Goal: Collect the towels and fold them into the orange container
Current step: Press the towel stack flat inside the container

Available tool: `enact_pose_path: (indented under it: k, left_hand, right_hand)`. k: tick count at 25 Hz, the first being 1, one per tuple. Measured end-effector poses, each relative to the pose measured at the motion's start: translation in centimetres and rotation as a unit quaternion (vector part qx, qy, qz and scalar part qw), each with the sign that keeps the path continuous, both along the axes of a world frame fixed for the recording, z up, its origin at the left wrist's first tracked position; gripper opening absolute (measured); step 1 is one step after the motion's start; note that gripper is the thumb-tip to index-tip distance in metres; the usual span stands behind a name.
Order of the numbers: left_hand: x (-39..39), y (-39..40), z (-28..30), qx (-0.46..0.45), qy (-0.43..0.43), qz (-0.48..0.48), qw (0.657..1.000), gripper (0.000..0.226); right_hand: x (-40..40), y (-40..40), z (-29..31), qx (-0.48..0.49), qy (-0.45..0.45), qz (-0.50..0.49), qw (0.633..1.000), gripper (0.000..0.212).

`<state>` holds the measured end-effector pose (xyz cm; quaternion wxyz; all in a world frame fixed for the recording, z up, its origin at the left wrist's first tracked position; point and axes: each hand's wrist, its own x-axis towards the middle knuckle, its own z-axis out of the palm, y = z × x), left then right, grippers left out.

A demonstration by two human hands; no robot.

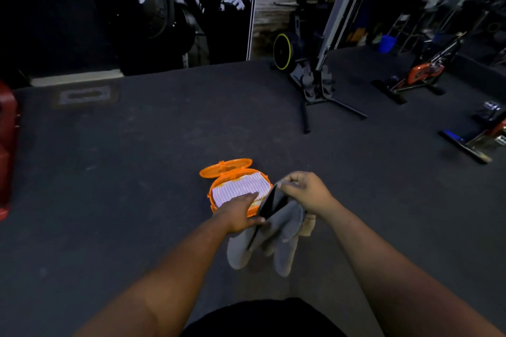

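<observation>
An orange container [212, 201] sits on the dark floor with its lid [225, 167] flipped open behind it. A folded white striped towel [238, 186] fills it. I hold a grey towel [284, 238] in the air just right of the container; it hangs down in folds, and a dark cloth [269, 201] lies against its upper edge. My right hand [304, 190] pinches the towel's top corner. My left hand [241, 210] grips its lower left edge, fingers reaching over the striped towel.
Dark rubber gym floor [137, 161] spreads all around. An exercise machine [309, 68] stands behind, exercise bikes [421, 74] at the right, a red object [6, 145] at the left edge, and a wall poster [178, 8] at the back.
</observation>
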<state>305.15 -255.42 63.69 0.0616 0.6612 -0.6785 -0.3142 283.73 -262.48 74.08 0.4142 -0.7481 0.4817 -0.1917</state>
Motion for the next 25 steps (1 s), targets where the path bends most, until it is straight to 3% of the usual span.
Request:
enact_pose_path:
  k: [2,4,5,7,8,9,11,13,14,16,18,22,24,25]
  left_hand:
    - [-0.4,-2.4,0.3,-0.012,0.072,0.031,0.997,0.06]
    - [-0.1,-4.5,0.1,-0.054,0.124,0.087,0.987,0.05]
    - [0.3,-5.5,0.3,-0.068,0.155,0.131,0.977,0.048]
    - [1.6,-7.0,0.8,-0.109,0.218,0.253,0.936,0.041]
    - [2.2,-7.6,1.3,-0.13,0.242,0.316,0.908,0.033]
    - [2.7,-8.1,1.6,-0.152,0.253,0.364,0.883,0.027]
    - [3.6,-8.7,1.9,-0.175,0.239,0.409,0.863,0.027]
    - [3.4,-8.6,2.2,-0.156,0.189,0.417,0.875,0.028]
    - [3.0,-8.5,2.5,-0.132,0.157,0.41,0.889,0.025]
    - [2.2,-8.7,2.8,-0.109,0.112,0.403,0.902,0.022]
    - [1.0,-9.1,3.0,-0.115,0.126,0.4,0.9,0.022]
    - [-2.4,-10.4,4.2,-0.133,0.149,0.371,0.907,0.024]
    - [-3.3,-10.6,5.1,-0.18,0.159,0.399,0.885,0.026]
    - [-3.2,-10.6,5.5,-0.197,0.21,0.442,0.85,0.025]
  right_hand:
    - [0.7,-2.4,0.9,0.006,-0.015,0.047,0.999,0.005]
    - [0.6,-5.1,1.3,-0.03,0.05,0.092,0.994,0.008]
    - [0.3,-6.8,1.4,-0.064,0.142,0.124,0.98,0.012]
    - [-0.6,-10.0,0.9,-0.112,0.362,0.196,0.904,0.011]
    - [-1.2,-11.4,0.1,-0.125,0.434,0.205,0.868,0.011]
    - [-1.9,-12.7,-0.8,-0.131,0.456,0.195,0.858,0.009]
    - [-3.4,-15.6,-3.2,-0.121,0.382,0.145,0.904,0.014]
    - [-4.5,-18.0,-4.7,-0.035,0.207,0.089,0.974,0.026]
    - [-4.6,-19.0,-5.1,0.018,0.115,0.057,0.992,0.029]
    - [-3.7,-20.4,-4.7,0.078,-0.003,0.02,0.997,0.032]
    - [-1.7,-20.9,-4.3,0.08,-0.065,0.054,0.993,0.033]
    - [3.3,-20.8,-2.7,0.105,-0.126,0.156,0.974,0.022]
    - [4.6,-20.7,-1.5,0.101,-0.134,0.171,0.971,0.023]
    - [4.7,-20.9,-0.9,0.081,-0.139,0.183,0.97,0.024]
